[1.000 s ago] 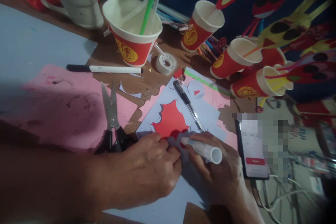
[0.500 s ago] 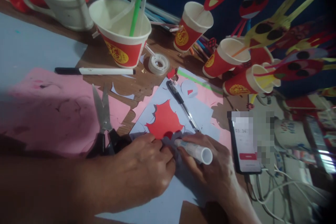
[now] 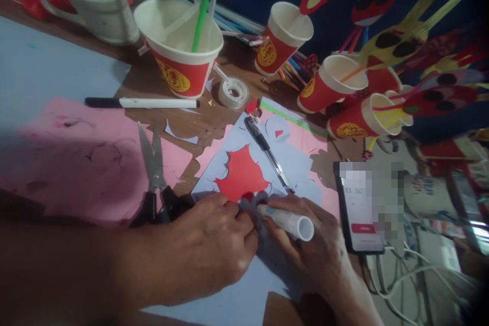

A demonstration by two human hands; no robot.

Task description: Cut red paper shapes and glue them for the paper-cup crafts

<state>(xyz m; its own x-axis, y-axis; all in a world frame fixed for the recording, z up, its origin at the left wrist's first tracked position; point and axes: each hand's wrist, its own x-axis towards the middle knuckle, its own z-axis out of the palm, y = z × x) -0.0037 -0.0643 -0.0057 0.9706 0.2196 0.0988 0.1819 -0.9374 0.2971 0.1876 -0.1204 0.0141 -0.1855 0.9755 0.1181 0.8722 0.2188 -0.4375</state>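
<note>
My right hand (image 3: 309, 244) is closed around a white tube (image 3: 288, 221) that looks like a glue stick. Its hollow end faces me and its tip points at the blue-grey paper. My left hand (image 3: 219, 244) lies beside it, fingers curled and pressed down; whatever is under the fingertips is hidden. Just beyond both hands is a red paper scrap (image 3: 244, 170) with scalloped cut edges, on a blue-grey sheet (image 3: 214, 175). A clear pen with a black grip (image 3: 269, 153) lies right of the scrap. Partly open scissors (image 3: 155, 178) rest left of it, near my left wrist.
Pink paper (image 3: 107, 163) with marks lies left, below a black-and-white marker (image 3: 143, 103). A tape roll (image 3: 234, 93) sits by a large paper cup (image 3: 179, 69). Smaller cups (image 3: 284, 35) hold paper figures on straws. A phone (image 3: 359, 214) and cables (image 3: 405, 270) are right; a mug (image 3: 91, 0) stands far left.
The whole view has shifted slightly, so everything sits a little further right. Both hands keep nearly the same pose, and the white tube stays in my right hand.
</note>
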